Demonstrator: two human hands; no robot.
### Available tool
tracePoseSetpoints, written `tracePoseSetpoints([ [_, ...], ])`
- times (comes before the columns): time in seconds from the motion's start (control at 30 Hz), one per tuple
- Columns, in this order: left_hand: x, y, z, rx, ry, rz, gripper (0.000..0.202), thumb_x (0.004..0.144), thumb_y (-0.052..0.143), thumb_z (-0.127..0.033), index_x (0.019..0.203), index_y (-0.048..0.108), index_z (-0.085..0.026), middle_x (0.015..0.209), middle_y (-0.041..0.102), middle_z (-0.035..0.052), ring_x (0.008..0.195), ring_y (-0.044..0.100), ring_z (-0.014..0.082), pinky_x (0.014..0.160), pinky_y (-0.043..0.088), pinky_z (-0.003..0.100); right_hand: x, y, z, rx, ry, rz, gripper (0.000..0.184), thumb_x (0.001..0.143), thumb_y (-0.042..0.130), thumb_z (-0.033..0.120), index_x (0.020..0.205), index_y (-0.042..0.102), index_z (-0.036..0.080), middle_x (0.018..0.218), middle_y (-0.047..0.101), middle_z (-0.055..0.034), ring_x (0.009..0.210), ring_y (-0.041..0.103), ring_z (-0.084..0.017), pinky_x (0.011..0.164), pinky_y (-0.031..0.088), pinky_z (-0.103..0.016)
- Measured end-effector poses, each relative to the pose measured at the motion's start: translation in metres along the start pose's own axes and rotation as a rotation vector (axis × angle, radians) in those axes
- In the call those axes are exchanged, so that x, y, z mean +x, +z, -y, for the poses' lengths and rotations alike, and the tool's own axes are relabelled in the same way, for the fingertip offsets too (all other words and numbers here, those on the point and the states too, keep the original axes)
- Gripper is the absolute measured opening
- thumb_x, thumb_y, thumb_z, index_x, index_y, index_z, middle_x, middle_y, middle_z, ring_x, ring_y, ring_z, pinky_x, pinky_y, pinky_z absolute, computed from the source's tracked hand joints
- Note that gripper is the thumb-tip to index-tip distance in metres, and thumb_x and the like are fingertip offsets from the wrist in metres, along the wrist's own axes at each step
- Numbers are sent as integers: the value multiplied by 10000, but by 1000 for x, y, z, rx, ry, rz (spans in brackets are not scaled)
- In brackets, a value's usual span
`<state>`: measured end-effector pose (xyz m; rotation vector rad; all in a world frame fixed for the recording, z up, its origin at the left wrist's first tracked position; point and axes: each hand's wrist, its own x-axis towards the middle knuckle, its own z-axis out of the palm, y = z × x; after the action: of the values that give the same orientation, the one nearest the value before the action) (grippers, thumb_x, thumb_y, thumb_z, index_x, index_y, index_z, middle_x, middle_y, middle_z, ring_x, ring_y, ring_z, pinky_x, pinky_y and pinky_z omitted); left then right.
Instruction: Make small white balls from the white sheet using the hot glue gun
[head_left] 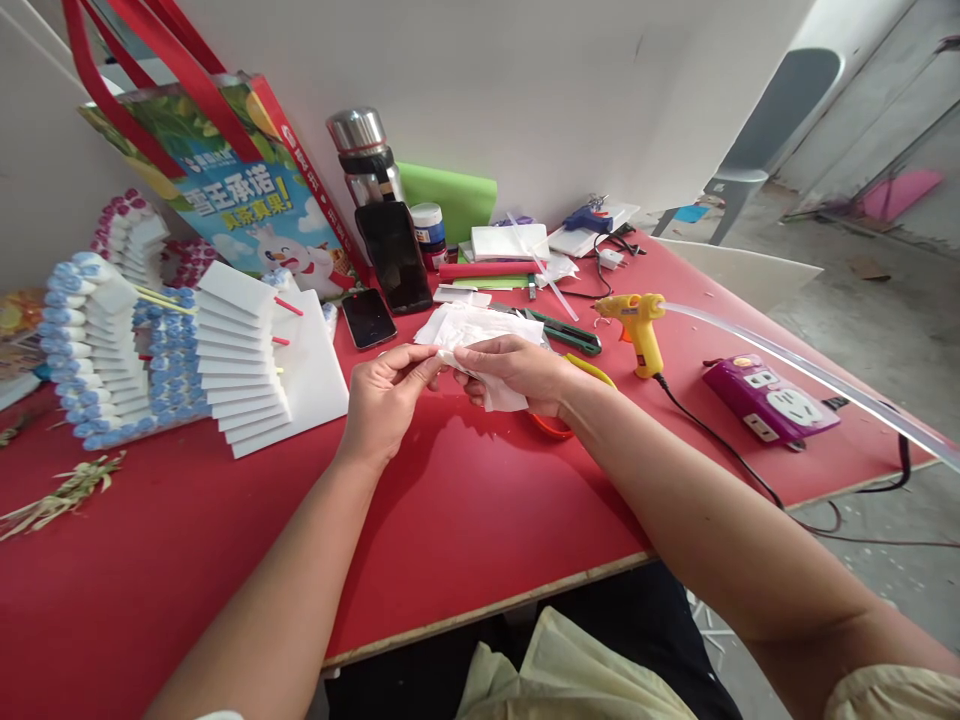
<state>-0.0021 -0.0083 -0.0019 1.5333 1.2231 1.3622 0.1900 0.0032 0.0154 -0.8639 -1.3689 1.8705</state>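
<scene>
Both hands meet over the middle of the red table (450,540). My left hand (390,395) pinches one end of a white tissue (504,394) between thumb and fingertips. My right hand (517,370) is closed around the same tissue, and part of it hangs below the fingers. Just behind the hands lies a pile of white tissue sheets (457,325). Scissors with an orange and yellow handle (592,370) lie partly hidden under my right hand and wrist. A green utility knife (574,336) rests beyond them.
On the left stand a folded white card model (240,370) and a blue-and-white one (82,350). A yellow glue gun (637,325) with a long clear stick and a purple power socket (772,400) are at right. Behind are phones (369,318), a steel flask (364,150) and a bag (247,200).
</scene>
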Motion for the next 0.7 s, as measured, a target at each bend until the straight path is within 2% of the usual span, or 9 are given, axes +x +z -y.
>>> tracePoseSetpoints([
  [0.07, -1, 1, 0, -19, -11, -8, 230, 791, 812, -372, 942, 817, -197, 753, 713, 24, 654, 604, 139, 686, 535, 284, 1, 2, -1, -136, -67, -75, 386, 854, 695, 528, 750, 677, 157, 621, 522, 13, 576, 490, -115, 582, 390, -265],
  [0.17, -2, 4, 1, -24, -30, -35, 248, 794, 807, -367, 966, 816, -188, 727, 696, 16, 657, 608, 136, 703, 532, 280, 3, 6, -4, -418, -193, -263, 308, 876, 659, 451, 777, 713, 164, 666, 600, -1, 586, 490, -116, 559, 357, -267],
  [0.27, -5, 8, 0, -4, -36, -55, 251, 800, 803, -364, 979, 819, -188, 734, 705, 17, 661, 612, 132, 718, 531, 275, 4, 12, -7, -653, -280, -474, 233, 863, 660, 371, 740, 689, 175, 685, 639, -4, 625, 512, -127, 571, 345, -270],
  [0.33, -6, 11, 0, 6, -26, -69, 239, 800, 805, -358, 972, 822, -193, 720, 706, 14, 659, 615, 133, 715, 531, 272, 3, 16, -9, -759, -342, -569, 184, 855, 650, 322, 736, 667, 182, 688, 641, -1, 653, 523, -137, 591, 342, -273],
  [0.47, -8, 15, -1, 58, 75, -100, 212, 837, 773, -356, 971, 820, -199, 743, 716, 19, 676, 645, 147, 709, 546, 282, 2, 25, -12, -845, -409, -627, 113, 843, 601, 250, 748, 627, 193, 721, 653, -2, 665, 520, -145, 607, 328, -278],
  [0.6, -11, 18, -1, 236, 311, -170, 166, 895, 716, -319, 956, 817, -202, 904, 767, 52, 829, 705, 181, 782, 562, 299, 2, 31, -15, -845, -473, -618, 114, 864, 565, 236, 770, 610, 190, 737, 653, -8, 652, 507, -141, 613, 328, -280],
  [0.7, -14, 21, -2, 362, 458, -187, 166, 925, 682, -260, 1011, 812, -203, 987, 784, 60, 913, 722, 186, 836, 563, 300, 2, 30, -16, -854, -510, -629, 121, 879, 572, 243, 779, 606, 185, 728, 644, -12, 645, 504, -140, 620, 336, -281],
])
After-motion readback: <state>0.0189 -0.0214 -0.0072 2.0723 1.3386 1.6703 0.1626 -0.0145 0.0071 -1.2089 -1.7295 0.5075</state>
